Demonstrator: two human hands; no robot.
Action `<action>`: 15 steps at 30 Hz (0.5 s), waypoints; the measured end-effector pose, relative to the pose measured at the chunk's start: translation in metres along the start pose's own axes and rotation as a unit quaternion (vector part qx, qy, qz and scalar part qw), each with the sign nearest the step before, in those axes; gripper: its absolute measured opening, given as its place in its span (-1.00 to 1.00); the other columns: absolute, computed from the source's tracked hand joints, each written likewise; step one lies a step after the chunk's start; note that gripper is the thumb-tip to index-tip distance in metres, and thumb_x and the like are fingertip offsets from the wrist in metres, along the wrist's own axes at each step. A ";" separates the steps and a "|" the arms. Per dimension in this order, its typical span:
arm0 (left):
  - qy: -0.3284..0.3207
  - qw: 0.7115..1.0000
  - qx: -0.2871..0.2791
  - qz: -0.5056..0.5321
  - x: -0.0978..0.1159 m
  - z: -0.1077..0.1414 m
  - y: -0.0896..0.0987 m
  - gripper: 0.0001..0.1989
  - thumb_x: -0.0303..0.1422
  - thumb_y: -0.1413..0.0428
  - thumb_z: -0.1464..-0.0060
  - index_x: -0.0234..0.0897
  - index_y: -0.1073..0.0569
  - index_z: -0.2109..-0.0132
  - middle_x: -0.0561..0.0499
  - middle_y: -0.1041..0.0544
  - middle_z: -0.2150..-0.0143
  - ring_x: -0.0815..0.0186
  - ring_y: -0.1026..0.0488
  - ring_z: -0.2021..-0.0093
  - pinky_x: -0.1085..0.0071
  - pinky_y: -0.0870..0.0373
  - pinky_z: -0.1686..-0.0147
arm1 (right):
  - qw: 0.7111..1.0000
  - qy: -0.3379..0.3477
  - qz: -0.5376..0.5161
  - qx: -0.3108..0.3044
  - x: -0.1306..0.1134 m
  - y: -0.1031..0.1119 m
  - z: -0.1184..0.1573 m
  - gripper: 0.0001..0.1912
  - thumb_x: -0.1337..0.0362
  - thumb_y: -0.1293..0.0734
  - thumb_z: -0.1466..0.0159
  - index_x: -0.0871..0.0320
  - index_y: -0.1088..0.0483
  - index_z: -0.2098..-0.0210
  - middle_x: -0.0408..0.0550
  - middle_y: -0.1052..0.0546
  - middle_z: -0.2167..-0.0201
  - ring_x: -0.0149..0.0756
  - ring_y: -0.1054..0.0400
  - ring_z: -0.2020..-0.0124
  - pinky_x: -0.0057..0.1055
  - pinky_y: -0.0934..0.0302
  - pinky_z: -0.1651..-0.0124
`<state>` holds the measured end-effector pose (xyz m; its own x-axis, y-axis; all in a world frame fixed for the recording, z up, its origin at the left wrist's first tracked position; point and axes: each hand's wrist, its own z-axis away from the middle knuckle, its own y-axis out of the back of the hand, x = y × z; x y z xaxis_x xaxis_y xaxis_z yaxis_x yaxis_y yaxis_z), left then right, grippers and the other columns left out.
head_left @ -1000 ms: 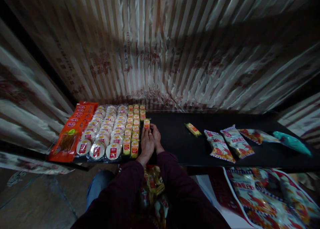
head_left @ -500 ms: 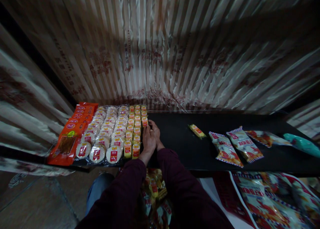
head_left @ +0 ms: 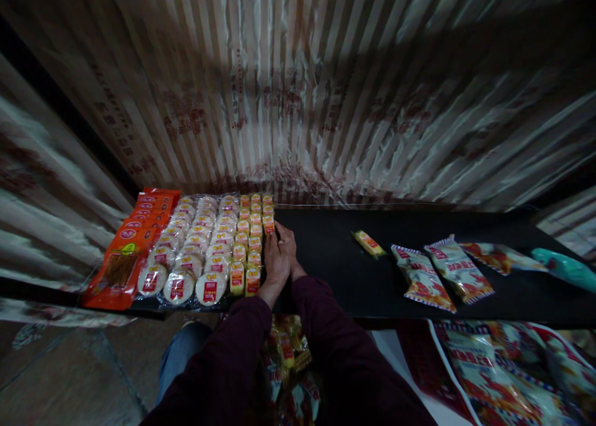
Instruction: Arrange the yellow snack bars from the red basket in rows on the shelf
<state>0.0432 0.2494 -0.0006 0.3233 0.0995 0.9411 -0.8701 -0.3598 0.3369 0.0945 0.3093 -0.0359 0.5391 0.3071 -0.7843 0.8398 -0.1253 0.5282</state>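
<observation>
My left hand and my right hand are pressed together at the near end of the rightmost row of small yellow packets. Their fingers are closed around the lower end and right side of the front yellow snack packet there; the fingertips are partly hidden. To the left, two longer rows of yellow packets overlap toward the shelf's front edge. Beside these lie three rows of clear-wrapped round white crackers. Orange snack bags overlap at the far left.
On the black shelf, one loose yellow packet lies right of my hands. Farther right are white-and-red snack bags and a green bag. Below, packets show between my arms, near a large open bag. A striped sheet covers the back.
The view has shifted very slightly. Both hands stay at the front of the same yellow row, with almost no visible movement.
</observation>
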 end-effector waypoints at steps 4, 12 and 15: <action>-0.001 1.000 -0.010 -0.015 0.001 -0.001 0.002 -0.48 -0.41 0.11 -0.14 -0.53 -0.28 -0.23 -0.35 -0.19 -0.31 0.05 -0.09 -0.35 0.08 0.06 -0.33 | 1.000 -0.011 -0.003 -0.015 0.000 0.000 -0.001 -0.49 0.41 -0.16 -0.11 0.13 -0.40 -0.04 -0.01 -0.49 -0.06 -0.22 -0.33 -0.08 -0.25 -0.15 -0.18; -0.006 0.999 0.004 -0.042 0.007 0.006 0.002 -0.51 -0.37 0.13 -0.17 -0.43 -0.30 -0.21 -0.25 -0.25 -0.30 0.14 -0.08 -0.35 0.16 0.06 -0.34 | 0.999 -0.035 -0.038 0.016 -0.003 0.007 0.007 -0.47 0.31 -0.20 -0.12 0.18 -0.36 -0.09 0.05 -0.44 -0.11 -0.17 -0.28 -0.13 -0.17 -0.13 -0.23; -0.010 0.999 -0.002 -0.050 0.009 0.017 0.000 -0.53 -0.35 0.12 -0.17 -0.43 -0.33 -0.17 -0.27 -0.25 -0.29 0.12 -0.06 -0.36 0.13 0.04 -0.33 | 0.997 -0.052 -0.050 0.029 0.000 0.009 0.017 -0.48 0.35 -0.16 -0.11 0.18 -0.38 -0.07 0.04 -0.45 -0.10 -0.19 -0.29 -0.13 -0.17 -0.13 -0.23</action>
<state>0.0525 0.2340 0.0069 0.4169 0.1160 0.9015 -0.8339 -0.3459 0.4301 0.1036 0.2919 -0.0367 0.4538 0.2218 -0.8631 0.8903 -0.1534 0.4287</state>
